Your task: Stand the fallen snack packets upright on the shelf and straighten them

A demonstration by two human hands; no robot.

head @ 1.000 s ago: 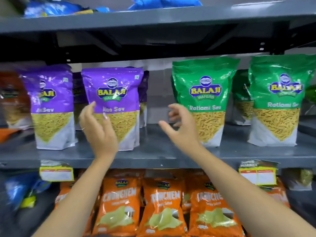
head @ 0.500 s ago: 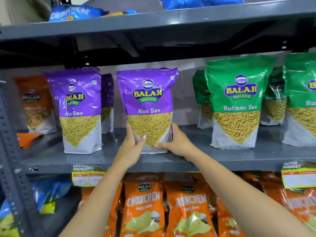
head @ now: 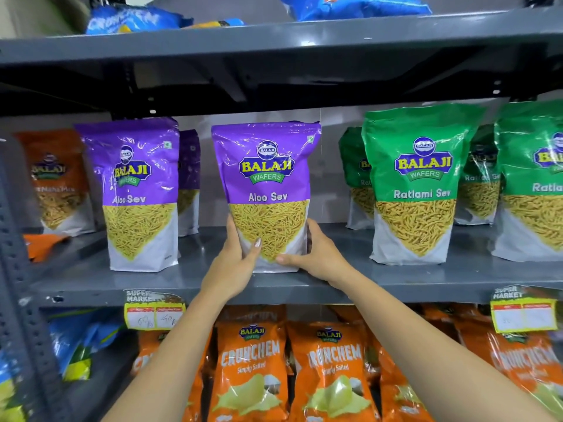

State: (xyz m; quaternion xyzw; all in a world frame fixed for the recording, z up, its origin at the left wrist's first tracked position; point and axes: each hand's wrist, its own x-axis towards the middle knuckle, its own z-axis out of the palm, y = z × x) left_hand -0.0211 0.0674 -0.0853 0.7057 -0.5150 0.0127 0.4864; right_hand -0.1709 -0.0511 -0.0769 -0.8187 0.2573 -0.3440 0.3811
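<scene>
Both your forearms reach up from the bottom of the view and converge on the purple Aloo Sev packet [head: 268,190] standing upright at the middle of the grey shelf [head: 195,278]. Your left hand [head: 234,266] clasps the packet's lower left edge, thumb laid across the front and pointing up, the fingers wrapped round behind where you cannot see them. Your right hand [head: 316,254] grips the lower right corner, thumb pressed flat along the bottom of the front face, fingers curled round the side. The packet's base sits on the shelf near its front lip. A second purple packet [head: 140,193] stands upright to its left, a green Ratlami Sev packet [head: 417,184] upright to its right, both apart from it.
</scene>
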